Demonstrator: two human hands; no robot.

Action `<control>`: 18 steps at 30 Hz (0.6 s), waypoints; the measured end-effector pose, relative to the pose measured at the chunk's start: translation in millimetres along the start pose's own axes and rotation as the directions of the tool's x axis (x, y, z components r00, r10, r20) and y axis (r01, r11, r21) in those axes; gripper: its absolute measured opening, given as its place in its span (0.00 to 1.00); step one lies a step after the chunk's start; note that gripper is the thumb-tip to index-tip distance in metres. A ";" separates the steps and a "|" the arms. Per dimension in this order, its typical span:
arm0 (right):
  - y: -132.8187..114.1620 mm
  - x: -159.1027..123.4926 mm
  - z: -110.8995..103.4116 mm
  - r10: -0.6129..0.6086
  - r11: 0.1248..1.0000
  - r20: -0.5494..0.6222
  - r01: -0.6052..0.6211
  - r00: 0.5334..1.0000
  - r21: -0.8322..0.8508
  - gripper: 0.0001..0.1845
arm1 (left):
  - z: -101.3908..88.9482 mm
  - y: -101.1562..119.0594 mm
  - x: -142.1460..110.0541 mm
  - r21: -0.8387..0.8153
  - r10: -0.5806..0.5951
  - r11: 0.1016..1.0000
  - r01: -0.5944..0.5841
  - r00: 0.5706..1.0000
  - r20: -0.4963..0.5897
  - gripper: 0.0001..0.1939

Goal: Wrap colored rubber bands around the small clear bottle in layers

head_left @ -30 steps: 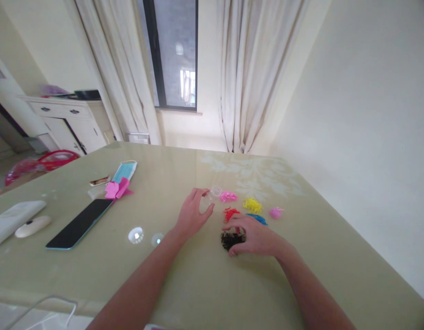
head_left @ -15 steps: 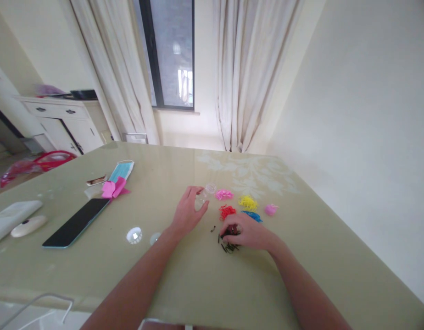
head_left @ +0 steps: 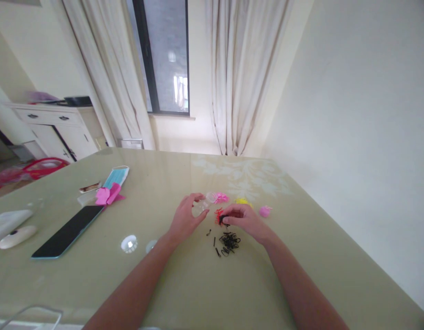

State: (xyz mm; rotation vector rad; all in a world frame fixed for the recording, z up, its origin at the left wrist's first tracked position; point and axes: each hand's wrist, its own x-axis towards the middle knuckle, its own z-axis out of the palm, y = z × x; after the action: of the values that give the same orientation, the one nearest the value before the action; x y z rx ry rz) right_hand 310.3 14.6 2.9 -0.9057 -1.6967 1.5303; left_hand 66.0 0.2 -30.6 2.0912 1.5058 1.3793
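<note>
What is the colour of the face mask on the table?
The face mask is light blue, seen best in the head view.

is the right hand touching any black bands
Touching: the head view shows the right hand pinching a small black clump between thumb and fingers.

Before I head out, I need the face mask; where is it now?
In the head view, the blue face mask lies on the left side of the table, toward its far edge, just beyond the folded pink piece.
</note>
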 end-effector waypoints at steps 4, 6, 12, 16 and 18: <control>3.1 -1.2 -2.5 0.055 0.998 0.016 -0.055 0.998 -0.039 0.17 | 0.7 -4.8 -0.8 0.058 0.030 0.998 -0.030 1.000 0.008 0.21; 4.2 -2.2 -3.4 0.084 0.993 0.041 -0.080 0.996 -0.083 0.17 | 0.8 -5.3 -1.2 0.084 0.049 0.995 -0.051 0.999 0.018 0.20; 7.9 -2.4 -3.1 0.117 0.985 0.071 -0.107 0.991 -0.137 0.16 | -0.8 -1.4 -0.8 0.138 0.117 0.983 -0.120 0.993 0.026 0.19; 8.3 -1.8 -1.6 0.125 0.990 0.064 -0.121 0.990 -0.072 0.17 | -3.3 -1.3 0.3 0.177 0.152 0.972 -0.157 0.987 0.044 0.17; 5.9 -1.8 -0.6 0.121 0.992 0.045 -0.120 0.992 -0.035 0.17 | -4.9 -2.2 1.0 0.193 0.162 0.966 -0.170 0.985 0.058 0.17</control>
State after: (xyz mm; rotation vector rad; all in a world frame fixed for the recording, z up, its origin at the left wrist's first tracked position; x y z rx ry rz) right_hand 312.1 13.8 -3.0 -1.0127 -1.7311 1.6188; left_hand 60.9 0.4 -28.8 2.4003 1.5374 1.2758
